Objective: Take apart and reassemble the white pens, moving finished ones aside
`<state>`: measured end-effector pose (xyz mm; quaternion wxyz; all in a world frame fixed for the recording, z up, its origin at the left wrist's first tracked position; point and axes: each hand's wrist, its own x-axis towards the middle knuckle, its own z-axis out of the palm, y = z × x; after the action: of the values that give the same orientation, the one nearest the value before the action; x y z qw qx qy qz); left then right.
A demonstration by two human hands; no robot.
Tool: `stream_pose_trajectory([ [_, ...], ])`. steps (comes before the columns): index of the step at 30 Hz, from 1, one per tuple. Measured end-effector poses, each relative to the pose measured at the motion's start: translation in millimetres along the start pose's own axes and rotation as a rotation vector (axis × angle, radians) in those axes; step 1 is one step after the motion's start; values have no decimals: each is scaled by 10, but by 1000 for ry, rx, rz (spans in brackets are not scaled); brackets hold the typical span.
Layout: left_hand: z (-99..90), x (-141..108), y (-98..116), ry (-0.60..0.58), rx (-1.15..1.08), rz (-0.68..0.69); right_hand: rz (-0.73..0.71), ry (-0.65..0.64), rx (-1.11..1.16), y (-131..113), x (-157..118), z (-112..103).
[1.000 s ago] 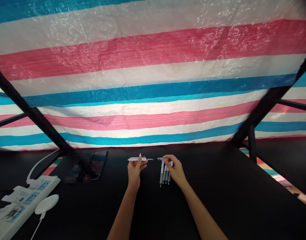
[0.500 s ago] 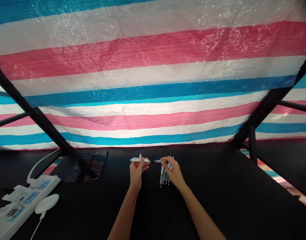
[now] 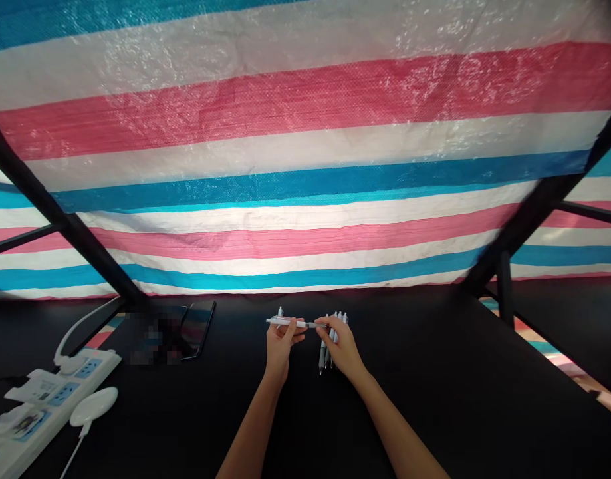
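Nothing legible in your view. The white power strip at near left has a printed label and small markings by its sockets, all too small to read. No readable print on the held pen or the grouped pens at centre either. The dark phone at far left shows no readable text.

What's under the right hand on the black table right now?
A group of slim white-and-grey pens lies on the black tabletop beneath the right hand. Their tips and top ends show; their middles are covered, so the exact count cannot be seen.
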<state>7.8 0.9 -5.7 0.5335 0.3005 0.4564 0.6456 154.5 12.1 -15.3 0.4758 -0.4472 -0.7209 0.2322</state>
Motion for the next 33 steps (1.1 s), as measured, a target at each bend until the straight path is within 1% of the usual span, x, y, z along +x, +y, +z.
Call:
stream_pose_trajectory([
  [3,-11,10,-4,-7,-6,2,8,-15,-16,-6,8,-13],
  [7,-18,12,-8,-29,7,11,31,-80,-30,-33,16,-23],
  [9,-16,10,-8,-38,13,10,53,-93,-35,-42,15,-25],
  [13,-17,11,5,-41,3,0,108,-105,19,-24,8,-43],
  [17,-36,24,28,-3,-19,5,75,-63,63,21,12,-84],
  [22,-43,31,26,-9,-37,0,34,-64,21,40,33,-105],
  [26,-33,24,21,-7,-31,-6,37,-53,-35,50,35,-92],
  [30,-46,35,27,5,-39,-1,58,-64,39,67,30,-91],
  [33,-55,42,27,10,-56,1,44,-85,26,64,34,-97],
])
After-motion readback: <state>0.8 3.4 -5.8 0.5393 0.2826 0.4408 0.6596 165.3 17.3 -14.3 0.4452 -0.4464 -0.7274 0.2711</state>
